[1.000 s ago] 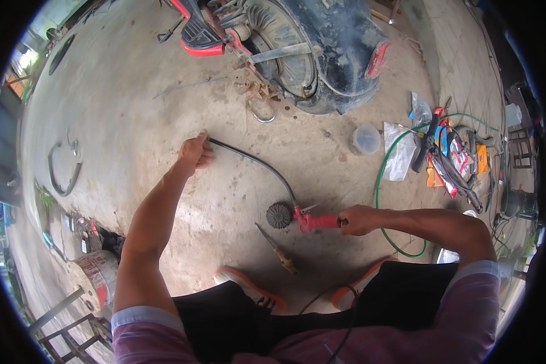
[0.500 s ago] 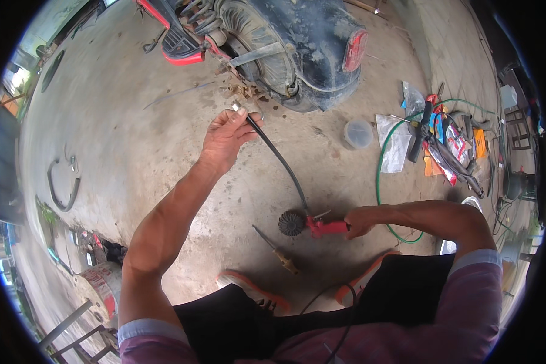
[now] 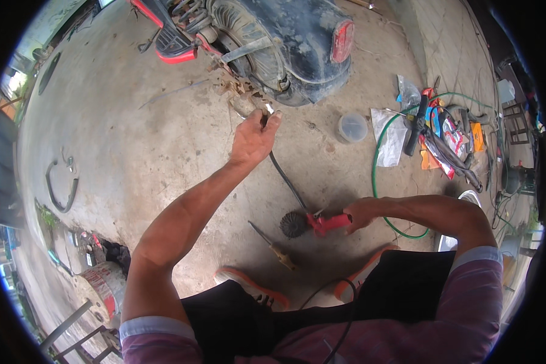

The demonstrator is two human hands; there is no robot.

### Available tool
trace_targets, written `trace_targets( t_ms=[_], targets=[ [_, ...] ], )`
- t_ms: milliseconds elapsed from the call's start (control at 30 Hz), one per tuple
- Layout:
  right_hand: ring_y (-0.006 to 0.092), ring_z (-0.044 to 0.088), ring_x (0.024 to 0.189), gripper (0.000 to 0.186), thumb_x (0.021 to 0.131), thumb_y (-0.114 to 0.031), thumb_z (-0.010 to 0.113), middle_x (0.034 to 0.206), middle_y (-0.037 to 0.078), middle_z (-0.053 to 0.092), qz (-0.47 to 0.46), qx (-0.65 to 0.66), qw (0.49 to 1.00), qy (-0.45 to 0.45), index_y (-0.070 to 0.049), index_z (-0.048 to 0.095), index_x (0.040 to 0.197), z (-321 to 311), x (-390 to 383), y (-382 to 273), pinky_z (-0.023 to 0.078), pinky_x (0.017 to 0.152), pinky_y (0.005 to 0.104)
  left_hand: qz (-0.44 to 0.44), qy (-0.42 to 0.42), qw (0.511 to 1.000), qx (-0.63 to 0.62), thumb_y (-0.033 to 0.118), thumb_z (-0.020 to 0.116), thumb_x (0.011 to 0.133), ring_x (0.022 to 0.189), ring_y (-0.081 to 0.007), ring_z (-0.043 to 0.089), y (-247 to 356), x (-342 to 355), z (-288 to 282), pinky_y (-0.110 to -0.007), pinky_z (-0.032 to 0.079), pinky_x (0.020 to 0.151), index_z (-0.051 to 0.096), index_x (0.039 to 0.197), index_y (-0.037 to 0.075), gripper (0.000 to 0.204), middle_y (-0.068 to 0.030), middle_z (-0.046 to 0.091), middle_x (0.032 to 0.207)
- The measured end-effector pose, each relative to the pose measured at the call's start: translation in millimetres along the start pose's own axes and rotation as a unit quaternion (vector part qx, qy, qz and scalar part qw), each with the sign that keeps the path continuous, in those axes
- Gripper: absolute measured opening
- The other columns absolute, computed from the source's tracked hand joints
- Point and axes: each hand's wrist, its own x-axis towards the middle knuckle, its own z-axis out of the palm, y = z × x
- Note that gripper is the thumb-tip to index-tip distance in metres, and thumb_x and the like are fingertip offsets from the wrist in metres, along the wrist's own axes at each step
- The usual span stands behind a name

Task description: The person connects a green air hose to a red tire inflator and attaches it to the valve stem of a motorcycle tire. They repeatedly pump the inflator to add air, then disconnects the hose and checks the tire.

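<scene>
My left hand [image 3: 254, 138] is stretched forward, pinching the metal end of a black cable [image 3: 285, 180] just below the underside of a scooter [image 3: 267, 36]. The cable runs back over the concrete to a red tool [image 3: 329, 222]. My right hand [image 3: 363, 213] grips that tool's handle near my knees. A dark round wire-brush wheel [image 3: 293, 224] sits at the tool's front end, low over the floor.
A screwdriver [image 3: 274, 246] lies on the concrete by my orange-soled shoe [image 3: 249, 285]. A clear round lid [image 3: 352, 127], a green hose [image 3: 379, 182] and a heap of tools and packets [image 3: 443, 133] lie to the right. A curved black strap [image 3: 57, 188] lies at left.
My left hand has carried the cable's end forward and to the right, from the open floor up to the scooter's underside. My right hand has stayed on the red tool.
</scene>
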Motion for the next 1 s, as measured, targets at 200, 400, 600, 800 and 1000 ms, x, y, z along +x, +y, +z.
trace_targets(
  t_ms=[200,400,600,800,1000],
  targets=[
    [0.0371,0.072,0.096,0.066,0.082,-0.065,0.074,0.099,0.018,0.075,-0.01,-0.04,0.999,-0.002,-0.003,0.073,0.105,5,12,10,0.054,0.082,0.0495,0.011,-0.053,0.993,-0.106,0.046,0.054,0.106,0.067,-0.0217,0.067,37,-5,-19,-0.035,0.053,0.072,0.066,0.1,-0.003,0.051,-0.0124,0.068,0.069],
    [0.0349,0.073,0.095,0.059,0.083,-0.059,0.072,0.098,0.016,0.076,-0.004,-0.034,0.999,-0.001,-0.004,0.076,0.104,4,1,2,0.056,0.081,0.0481,-0.128,-0.146,0.945,-0.263,0.046,0.05,0.108,0.054,-0.0209,0.057,49,-9,-22,-0.034,0.046,0.058,0.064,0.102,-0.002,0.051,-0.0081,0.061,0.064],
    [0.0343,0.072,0.101,0.058,0.084,-0.059,0.073,0.103,0.014,0.076,0.036,-0.051,0.996,-0.071,-0.007,0.077,0.109,-22,-3,-12,0.055,0.085,0.0474,-0.204,-0.171,0.87,-0.414,0.048,0.052,0.108,0.05,-0.0199,0.047,48,-6,-20,-0.037,0.042,0.054,0.06,0.098,0.001,0.048,-0.0054,0.05,0.06],
    [0.0363,0.07,0.111,0.079,0.085,-0.058,0.077,0.122,0.022,0.071,-0.047,0.143,0.943,0.297,0.001,0.061,0.136,-122,-34,-10,0.055,0.097,0.0442,-0.228,-0.193,0.814,-0.499,0.048,0.049,0.11,0.05,-0.0174,0.039,52,0,-16,-0.037,0.039,0.055,0.057,0.095,0.005,0.047,-0.0024,0.043,0.059],
    [0.0354,0.065,0.122,0.089,0.081,-0.047,0.086,0.138,0.024,0.064,-0.132,0.216,0.81,0.529,0.001,0.049,0.147,-218,-61,-40,0.052,0.103,0.0428,-0.213,-0.204,0.802,-0.519,0.05,0.039,0.111,0.05,-0.0145,0.033,47,4,-11,-0.034,0.033,0.056,0.052,0.088,0.013,0.046,0.002,0.037,0.057]
  ],
)
